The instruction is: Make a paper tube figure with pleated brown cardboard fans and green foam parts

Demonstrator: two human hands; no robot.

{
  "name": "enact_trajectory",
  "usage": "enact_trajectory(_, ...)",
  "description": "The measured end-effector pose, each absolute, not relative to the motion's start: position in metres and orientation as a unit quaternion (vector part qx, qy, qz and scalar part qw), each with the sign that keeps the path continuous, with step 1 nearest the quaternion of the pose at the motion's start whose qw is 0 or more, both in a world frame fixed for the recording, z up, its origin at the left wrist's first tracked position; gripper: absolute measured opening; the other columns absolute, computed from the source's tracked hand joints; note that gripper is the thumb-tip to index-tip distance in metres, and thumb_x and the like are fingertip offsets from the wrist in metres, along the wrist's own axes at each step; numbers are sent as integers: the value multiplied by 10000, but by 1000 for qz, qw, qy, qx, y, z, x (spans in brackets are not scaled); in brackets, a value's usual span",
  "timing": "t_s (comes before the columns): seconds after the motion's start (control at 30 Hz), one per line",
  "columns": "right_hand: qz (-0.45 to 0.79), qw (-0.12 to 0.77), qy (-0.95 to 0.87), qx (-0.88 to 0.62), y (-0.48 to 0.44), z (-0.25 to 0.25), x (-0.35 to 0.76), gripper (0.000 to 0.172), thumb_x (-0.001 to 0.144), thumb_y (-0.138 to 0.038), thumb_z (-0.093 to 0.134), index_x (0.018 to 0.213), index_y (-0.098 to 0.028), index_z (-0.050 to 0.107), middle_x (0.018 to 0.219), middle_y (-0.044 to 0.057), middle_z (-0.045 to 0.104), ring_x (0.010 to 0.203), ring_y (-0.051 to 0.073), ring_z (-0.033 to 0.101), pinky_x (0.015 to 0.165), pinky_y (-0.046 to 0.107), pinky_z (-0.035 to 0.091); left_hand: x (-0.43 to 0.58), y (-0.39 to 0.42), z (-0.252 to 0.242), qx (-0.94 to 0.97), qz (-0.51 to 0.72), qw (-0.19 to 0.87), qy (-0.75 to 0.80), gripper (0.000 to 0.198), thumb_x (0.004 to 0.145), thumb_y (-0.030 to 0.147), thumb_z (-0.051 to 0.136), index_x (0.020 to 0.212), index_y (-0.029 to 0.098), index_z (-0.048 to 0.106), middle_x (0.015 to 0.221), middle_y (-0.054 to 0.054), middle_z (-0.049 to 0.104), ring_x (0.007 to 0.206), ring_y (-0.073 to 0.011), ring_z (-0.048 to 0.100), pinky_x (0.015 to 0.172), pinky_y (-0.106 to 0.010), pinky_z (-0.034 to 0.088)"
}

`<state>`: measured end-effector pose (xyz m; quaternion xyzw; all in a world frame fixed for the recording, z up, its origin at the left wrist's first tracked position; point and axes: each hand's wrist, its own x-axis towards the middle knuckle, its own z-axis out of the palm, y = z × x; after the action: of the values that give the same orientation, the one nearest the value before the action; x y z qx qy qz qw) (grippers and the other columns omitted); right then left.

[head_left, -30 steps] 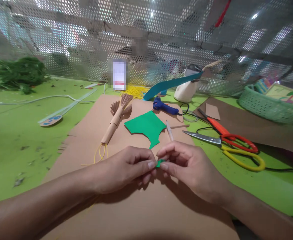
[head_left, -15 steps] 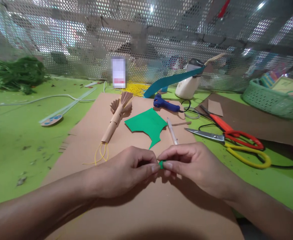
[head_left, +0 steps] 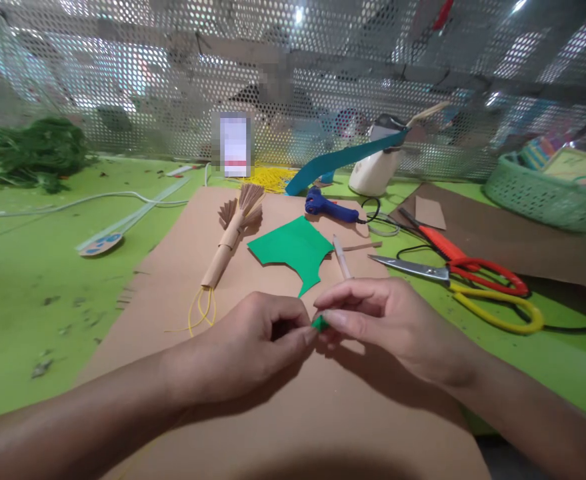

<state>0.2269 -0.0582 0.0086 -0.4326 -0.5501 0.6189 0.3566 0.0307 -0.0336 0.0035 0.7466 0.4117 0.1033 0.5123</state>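
Note:
Between my fingertips is a small piece of green paper, partly hidden by them. My left hand pinches it from the left, and my right hand grips it between thumb and fingers from the right. Just beyond lies a larger green paper sheet with a curved cut-out, and a pen rests beside it. To the left is a rolled brown paper tube with pleated fans at its top and a yellow string loop at its lower end. All lie on brown paper.
A blue glue gun lies behind the green sheet. Scissors with red and yellow handles are at the right, near a green basket. Farther back stand a white container, a teal strip, yellow strands and a phone.
The small green piece has turned and looks more pointed between my fingers. My right fingers have shifted slightly on it; the things on the table stay put.

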Motion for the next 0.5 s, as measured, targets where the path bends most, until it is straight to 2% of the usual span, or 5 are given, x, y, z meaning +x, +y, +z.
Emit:
enact_trajectory(0.13,515,393,-605,-463,-60,7,217,26,802,-154,681,818,-155,701,787,16,697,740,123,617,678,217,499,32,-35,4,782,128,459,401,299,903,315,441,647,171,495,579,48,430,535,-80,368,463,-198,263)
enact_trajectory(0.27,460,420,-635,-456,-63,4,214,93,812,-104,645,770,-165,701,721,-2,684,683,110,598,637,203,487,34,-37,6,785,146,452,398,318,904,331,463,633,168,499,570,48,432,533,-79,369,466,-195,270)
enact_trajectory(0.37,446,436,-641,-448,-63,3,214,92,805,-93,643,768,-162,691,712,0,679,666,110,599,618,203,488,33,-35,5,748,146,517,391,322,909,355,473,657,163,530,581,39,471,533,-81,408,467,-191,296)
enact_trajectory(0.5,485,446,-623,-421,-61,1,215,43,800,-129,666,766,-152,676,707,16,675,653,127,618,612,232,502,30,-28,3,662,141,657,331,294,906,355,510,724,140,592,654,-12,590,616,-108,536,582,-214,426)
